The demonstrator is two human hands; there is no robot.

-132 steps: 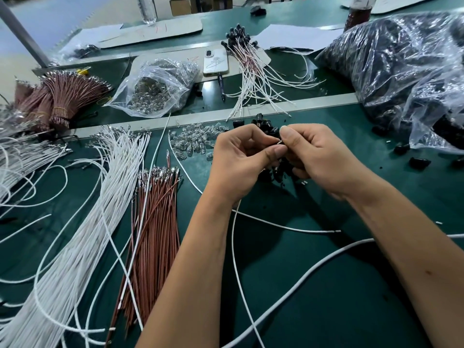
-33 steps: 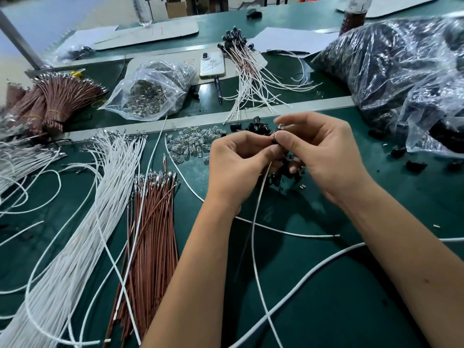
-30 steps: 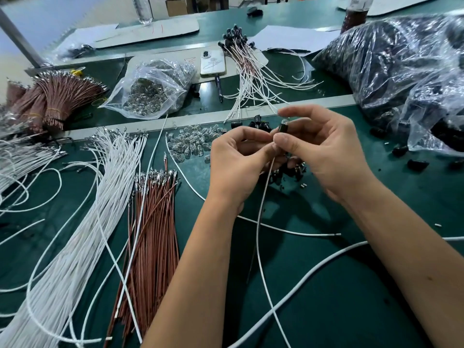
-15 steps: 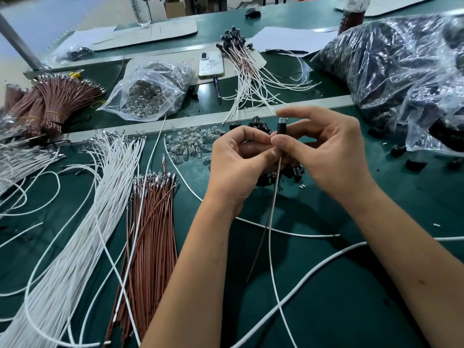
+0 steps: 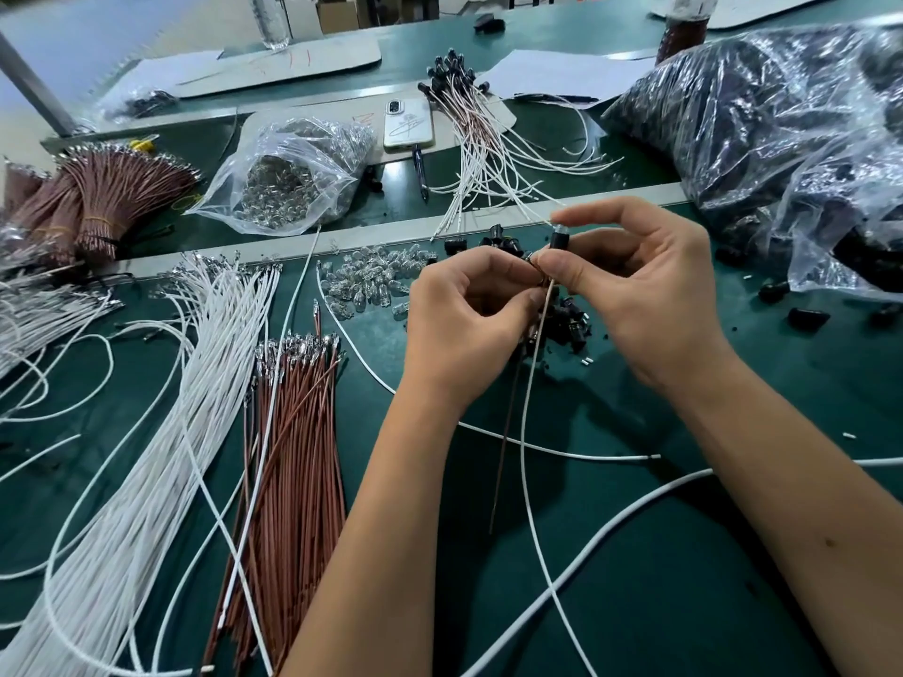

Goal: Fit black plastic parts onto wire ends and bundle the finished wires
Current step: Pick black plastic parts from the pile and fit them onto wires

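Head view: above the green matte table (image 5: 635,603), the right hand (image 5: 650,295) pinches a small black plastic part (image 5: 558,239), cylindrical and upright, between thumb and forefinger. The left hand (image 5: 464,324), fingers curled, pinches a thin brown wire (image 5: 505,432) and a white wire (image 5: 525,456) just beneath it; both dangle. Glossy loose black parts (image 5: 569,324) lie directly below the hands, glassy clear bulbs (image 5: 366,280) to their left.

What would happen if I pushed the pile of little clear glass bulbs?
The little clear bulbs would probably scatter and roll, since they look small, rounded and lie loose on the smooth green table. They look like thin glass, so likely light and breakable.
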